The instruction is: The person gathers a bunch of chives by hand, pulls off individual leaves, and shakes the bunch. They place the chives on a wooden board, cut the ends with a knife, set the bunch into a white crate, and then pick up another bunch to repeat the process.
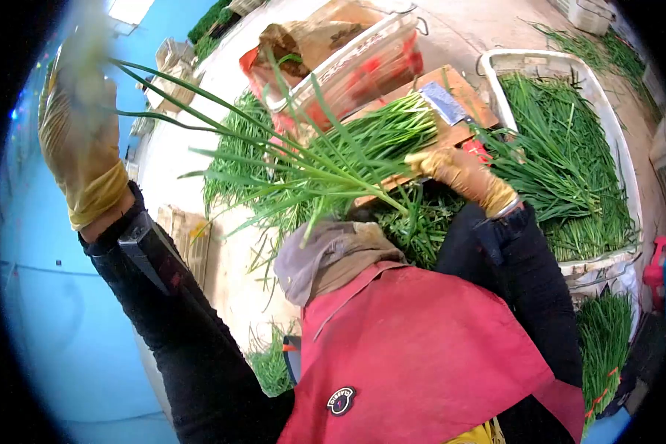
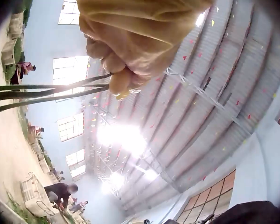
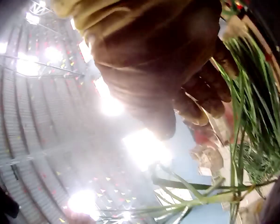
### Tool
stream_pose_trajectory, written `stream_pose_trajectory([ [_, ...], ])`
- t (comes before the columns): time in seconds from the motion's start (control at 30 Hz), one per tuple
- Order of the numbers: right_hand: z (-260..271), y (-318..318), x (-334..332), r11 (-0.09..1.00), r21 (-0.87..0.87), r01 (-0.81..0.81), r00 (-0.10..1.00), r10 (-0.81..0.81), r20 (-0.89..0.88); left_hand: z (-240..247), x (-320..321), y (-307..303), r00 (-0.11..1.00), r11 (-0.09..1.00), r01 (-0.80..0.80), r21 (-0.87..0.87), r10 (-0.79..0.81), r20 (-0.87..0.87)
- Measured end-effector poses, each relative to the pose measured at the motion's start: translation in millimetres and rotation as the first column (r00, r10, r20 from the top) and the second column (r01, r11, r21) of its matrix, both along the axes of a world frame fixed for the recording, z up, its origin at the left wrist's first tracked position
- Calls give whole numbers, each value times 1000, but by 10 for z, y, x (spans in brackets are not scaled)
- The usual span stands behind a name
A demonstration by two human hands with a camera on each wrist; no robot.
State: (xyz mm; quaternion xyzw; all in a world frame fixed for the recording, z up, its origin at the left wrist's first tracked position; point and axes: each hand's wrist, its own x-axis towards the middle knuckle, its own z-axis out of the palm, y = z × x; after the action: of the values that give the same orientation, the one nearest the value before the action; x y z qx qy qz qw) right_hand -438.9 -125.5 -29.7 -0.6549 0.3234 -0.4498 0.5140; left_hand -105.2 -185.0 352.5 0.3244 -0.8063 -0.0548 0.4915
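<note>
Raised high at the left, my gloved left hand (image 1: 81,140) pinches the leaf tips of a few long green chives (image 1: 303,152). In the left wrist view their dark leaves (image 2: 51,92) run out from between the fingertips. The chives slant down to the right, their pale ends low in front of my lap. My gloved right hand (image 1: 462,177) hovers by the board's near side, fingers loosely bent, with nothing seen in them. Beside it, a thick bunch of chives (image 1: 392,122) lies on a reddish-brown board (image 1: 466,100). A broad blade (image 1: 442,103) lies at the bunch's pale ends.
To the right, a white crate (image 1: 499,89) is full of cut chives. A white and red basket (image 1: 348,70) with brown sacking stands beyond the board. A tied bundle (image 1: 598,362) stands at lower right. Other people (image 2: 60,193) sit far off.
</note>
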Motion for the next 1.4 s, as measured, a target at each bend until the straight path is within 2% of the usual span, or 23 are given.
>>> stream_pose_trajectory([
  [0.1,45,174,536,948,129,-291,952,301,-64,-71,182,250,986,994,62,90,-48,-157],
  [0.17,-186,259,834,846,332,-418,895,447,-10,-151,346,476,995,994,-102,-44,102,-2],
  [0.2,-159,387,991,845,310,-435,896,441,55,-190,464,575,964,963,-206,-172,229,132],
  [0.27,31,565,1193,731,343,-590,807,544,228,-237,659,725,969,965,-237,-110,243,52],
  [0.3,0,619,1313,707,345,-618,786,572,236,-240,738,775,975,988,-137,73,148,-168],
  [0.37,6,765,1458,573,530,-624,781,435,448,-267,909,888,922,980,-1,200,78,-379],
  [0.43,-5,840,1615,452,653,-607,792,280,543,-296,1089,1053,944,985,-28,172,83,-320],
  [0.53,138,789,1697,472,702,-533,846,305,437,-313,1282,1344,971,986,-143,84,156,-182],
  [0.6,-301,722,1779,602,670,-435,897,228,378,-405,1246,1528,952,956,-281,-82,268,-146],
  [0.67,-652,636,1874,718,603,-348,936,232,263,-431,1368,1677,906,939,-335,-81,297,-300],
  [0.7,-554,620,1921,895,394,-207,976,216,21,-447,1419,1757,869,928,-366,-68,314,-383],
  [0.73,-448,600,1965,908,390,-154,988,147,49,-465,1466,1849,809,911,-412,-31,350,-473],
  [0.8,-248,533,2037,921,387,-54,994,14,106,-513,1623,2002,841,938,-346,-34,294,-455],
  [0.83,-155,405,2042,976,214,29,999,-33,13,-544,1752,2059,920,972,-228,-58,195,-341],
  [0.9,138,202,2013,987,151,53,994,-67,90,-612,1851,2198,961,971,-214,-108,189,-202],
  [0.93,290,111,2035,992,103,75,992,-84,90,-603,1859,2236,975,996,-88,-32,80,-206],
  [0.97,300,-13,2126,999,33,22,998,-24,61,-564,1859,2262,975,998,40,40,-30,-218],
  [1.07,214,-342,2530,953,-270,-137,989,116,-92,-582,1761,2333,955,986,128,104,-94,-280],
  [1.13,384,-371,2778,957,35,-286,832,267,-486,-659,1668,2385,924,995,77,65,-47,-380],
  [1.2,402,-353,3086,874,-85,-479,681,309,-663,-637,1670,2342,896,964,236,123,-167,-412],
  [1.27,658,-137,3250,824,-48,-565,506,301,-808,-673,1729,2375,902,986,154,61,-116,-416],
  [1.3,611,-65,3328,801,-55,-596,484,304,-821,-701,1750,2376,929,997,77,20,-65,-364],
  [1.4,397,60,3477,754,-125,-645,436,229,-870,-727,1881,2404,910,970,200,136,-132,-394],
])
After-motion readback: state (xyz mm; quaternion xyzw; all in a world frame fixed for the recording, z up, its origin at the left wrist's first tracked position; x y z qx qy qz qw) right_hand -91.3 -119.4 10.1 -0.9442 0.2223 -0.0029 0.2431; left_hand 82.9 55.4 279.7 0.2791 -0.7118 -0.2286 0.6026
